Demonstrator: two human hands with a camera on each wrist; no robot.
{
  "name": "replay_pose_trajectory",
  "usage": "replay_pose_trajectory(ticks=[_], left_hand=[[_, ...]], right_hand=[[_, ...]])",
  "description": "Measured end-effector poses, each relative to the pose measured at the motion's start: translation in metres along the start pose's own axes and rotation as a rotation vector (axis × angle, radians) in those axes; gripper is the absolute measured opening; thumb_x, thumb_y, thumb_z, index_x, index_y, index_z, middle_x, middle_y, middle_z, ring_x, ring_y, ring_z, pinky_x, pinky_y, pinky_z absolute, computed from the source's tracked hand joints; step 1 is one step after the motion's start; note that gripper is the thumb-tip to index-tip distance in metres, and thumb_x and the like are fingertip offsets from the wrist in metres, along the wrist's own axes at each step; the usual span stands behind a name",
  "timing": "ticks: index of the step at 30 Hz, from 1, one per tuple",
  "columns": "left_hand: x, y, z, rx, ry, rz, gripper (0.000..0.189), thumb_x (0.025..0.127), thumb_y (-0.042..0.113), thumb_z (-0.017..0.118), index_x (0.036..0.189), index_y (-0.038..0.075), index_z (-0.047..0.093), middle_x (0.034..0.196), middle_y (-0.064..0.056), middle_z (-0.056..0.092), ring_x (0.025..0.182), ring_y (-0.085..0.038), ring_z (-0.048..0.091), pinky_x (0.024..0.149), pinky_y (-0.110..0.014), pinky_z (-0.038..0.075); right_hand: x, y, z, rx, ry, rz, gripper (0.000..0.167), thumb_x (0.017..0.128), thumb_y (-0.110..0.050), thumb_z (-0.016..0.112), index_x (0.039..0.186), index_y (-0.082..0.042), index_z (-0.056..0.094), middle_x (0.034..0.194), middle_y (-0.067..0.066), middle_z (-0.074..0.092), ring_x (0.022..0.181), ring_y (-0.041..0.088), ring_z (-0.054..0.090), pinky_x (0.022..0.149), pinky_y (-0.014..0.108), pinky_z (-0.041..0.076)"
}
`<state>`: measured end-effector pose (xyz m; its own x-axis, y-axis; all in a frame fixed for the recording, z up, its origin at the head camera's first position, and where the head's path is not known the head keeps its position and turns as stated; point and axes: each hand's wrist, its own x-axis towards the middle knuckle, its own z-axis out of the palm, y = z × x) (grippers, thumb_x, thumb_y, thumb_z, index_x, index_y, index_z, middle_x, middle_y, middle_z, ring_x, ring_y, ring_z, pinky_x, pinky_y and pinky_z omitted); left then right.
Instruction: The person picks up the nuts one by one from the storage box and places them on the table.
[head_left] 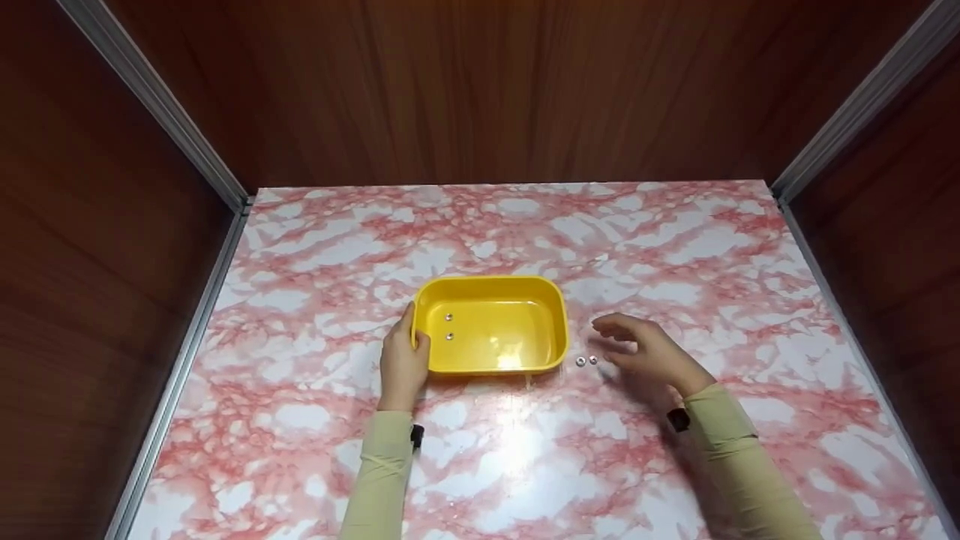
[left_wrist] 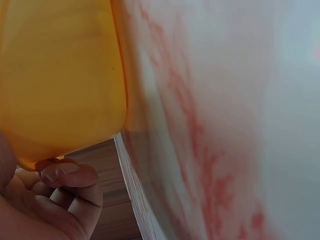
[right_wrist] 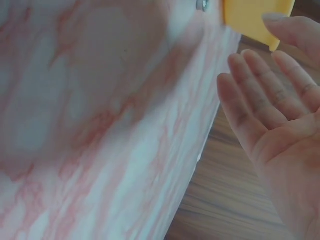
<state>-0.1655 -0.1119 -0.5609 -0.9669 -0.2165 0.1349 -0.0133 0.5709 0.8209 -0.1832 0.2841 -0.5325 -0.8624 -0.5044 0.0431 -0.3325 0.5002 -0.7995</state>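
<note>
Two small metal nuts [head_left: 449, 317] lie on the floor of a yellow tub [head_left: 510, 330], one behind the other near its left wall. Outside the tub sits a second pair: the left loose nut [head_left: 580, 361] just beside the near right corner, the right loose nut [head_left: 593, 360] next to it. The tub stands on the tabletop [head_left: 300, 416], roughly midway between the left and right edges and well short of the far edge.

The person's left hand [head_left: 403, 371] grips the tub's left end, thumb over the rim and fingers against the outer wall. The right hand [head_left: 652, 354] hangs beside the loose nuts and pinches nothing; its thumb stands apart from the fingers, which are slightly bent and loosely side by side.

Picking up pieces this small should go best with the tips of thumb and forefinger, brought in low and closed across the nut's sides. The right loose nut, nearer the thumb, seems the easier one; a sideways nudge could push its neighbour against the tub. A light, steady left grip should be enough, since pulling could slide the tub.
</note>
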Motion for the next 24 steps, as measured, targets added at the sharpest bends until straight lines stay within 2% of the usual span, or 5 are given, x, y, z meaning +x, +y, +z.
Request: replay_pose_trajectory(ticks=[5,12,18,21,24], left_hand=[[0.000,0.000,0.000,0.003,0.005,-0.001,0.053,0.092,0.003,0.054,0.143,0.002,0.043,0.129,-0.020,0.056,0.113,-0.029,0.055,0.097,-0.042,0.044],[-0.001,0.000,-0.001,-0.003,0.014,0.010,0.053,0.091,0.002,0.055,0.142,0.002,0.044,0.126,-0.019,0.057,0.110,-0.028,0.056,0.095,-0.042,0.045],[-0.001,0.001,-0.001,0.000,0.002,-0.011,0.053,0.091,0.001,0.055,0.143,0.002,0.043,0.130,-0.019,0.056,0.106,-0.025,0.055,0.095,-0.041,0.045],[0.000,0.002,0.000,-0.002,0.001,-0.016,0.053,0.091,0.002,0.054,0.143,0.002,0.043,0.131,-0.019,0.055,0.107,-0.024,0.055,0.096,-0.041,0.045],[0.000,0.002,0.000,-0.005,-0.002,-0.016,0.053,0.091,0.002,0.054,0.143,0.002,0.042,0.131,-0.019,0.055,0.106,-0.025,0.055,0.095,-0.041,0.045]], right_hand=[[0.000,-0.002,-0.003,-0.012,-0.010,0.004,0.049,0.084,-0.001,0.070,0.131,-0.003,0.055,0.127,0.018,0.057,0.116,0.030,0.054,0.096,0.049,0.044],[0.005,-0.009,-0.007,0.029,-0.014,-0.002,0.049,0.083,0.001,0.070,0.130,0.000,0.055,0.129,0.017,0.056,0.117,0.033,0.053,0.098,0.050,0.041],[0.007,-0.040,-0.011,0.032,-0.017,-0.031,0.048,0.084,0.001,0.069,0.129,0.004,0.053,0.129,0.025,0.053,0.116,0.042,0.051,0.098,0.055,0.040],[0.007,-0.056,-0.014,0.032,-0.023,-0.027,0.046,0.085,0.000,0.068,0.129,0.004,0.054,0.128,0.025,0.054,0.115,0.043,0.052,0.098,0.055,0.040],[0.010,-0.062,-0.015,0.040,-0.022,-0.026,0.045,0.086,0.000,0.068,0.128,0.004,0.055,0.127,0.022,0.056,0.114,0.043,0.052,0.097,0.055,0.040]])
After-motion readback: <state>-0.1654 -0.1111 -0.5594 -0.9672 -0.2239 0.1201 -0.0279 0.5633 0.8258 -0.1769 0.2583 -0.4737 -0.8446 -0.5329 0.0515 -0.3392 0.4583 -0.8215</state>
